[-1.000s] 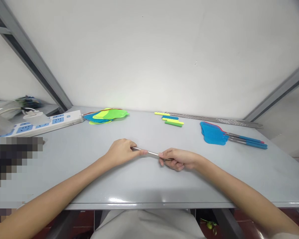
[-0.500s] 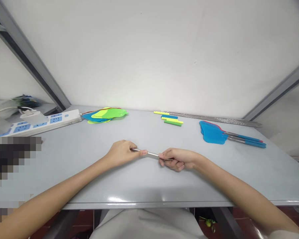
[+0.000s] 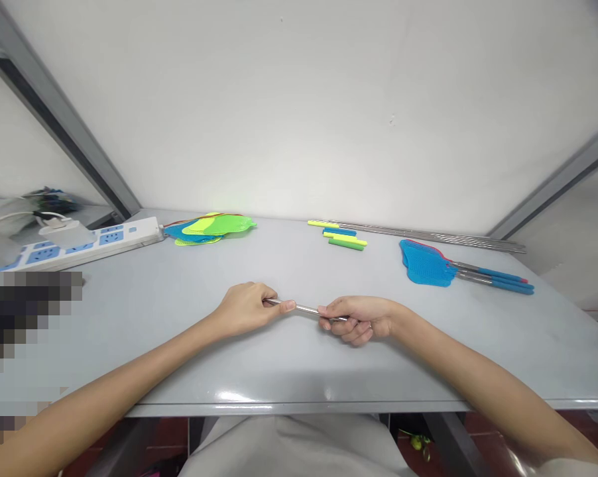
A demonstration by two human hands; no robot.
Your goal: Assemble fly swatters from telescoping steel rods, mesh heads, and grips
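A thin metal rod (image 3: pixel 306 309) spans the gap between my hands, low over the front half of the table. My left hand (image 3: pixel 246 308) is closed on its left end, thumb laid along the metal. Around the right part of the rod, my right hand (image 3: pixel 356 318) is closed, with thumb and index finger pinching it and the other fingers curled below. The rod's two ends are largely hidden by my fingers. Beyond my right hand lie blue fly swatters (image 3: pixel 428 264) with metal shafts and blue grips (image 3: pixel 510 281).
Loose swatter heads (image 3: pixel 224 225) in green, yellow and blue lie at the back left, beside a white power strip (image 3: pixel 134 232). Coloured grip tubes (image 3: pixel 346 244) and long metal rods (image 3: pixel 428 235) rest along the back wall. A grey frame post (image 3: pixel 65 112) rises at left.
My right hand's curled fingers have shifted slightly along and under the rod. My left hand keeps its hold almost unchanged. The table items lie as before.
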